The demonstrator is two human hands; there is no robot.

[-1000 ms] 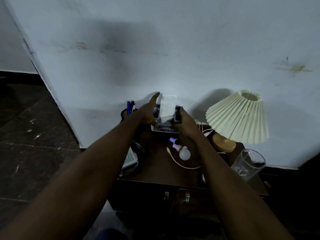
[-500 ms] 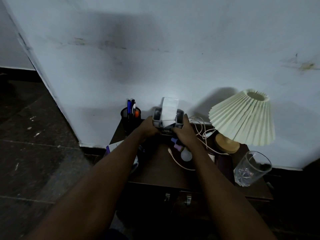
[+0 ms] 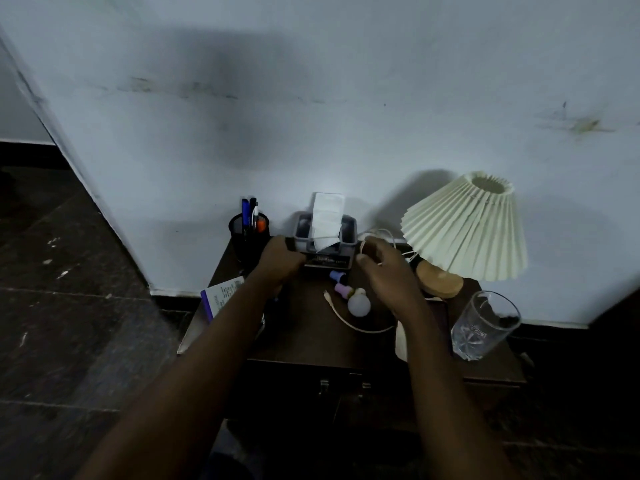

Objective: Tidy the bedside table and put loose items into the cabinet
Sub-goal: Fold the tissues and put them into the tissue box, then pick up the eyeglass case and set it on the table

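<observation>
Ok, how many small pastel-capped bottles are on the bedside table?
2. The lilac-capped bottle is just in front of the tissue box; the pink-capped bottle is beside the bulb. The right hand could hide more.

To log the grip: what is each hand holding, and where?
Left hand grips the left end of the tissue holder; right hand near the cable, hold unclear.

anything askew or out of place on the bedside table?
Yes. The lamp shade sits cocked on its wooden base, leaning right. A booklet sticks out past the table's left edge. A bare bulb, two small bottles and a white cable lie loose mid-table.
</observation>
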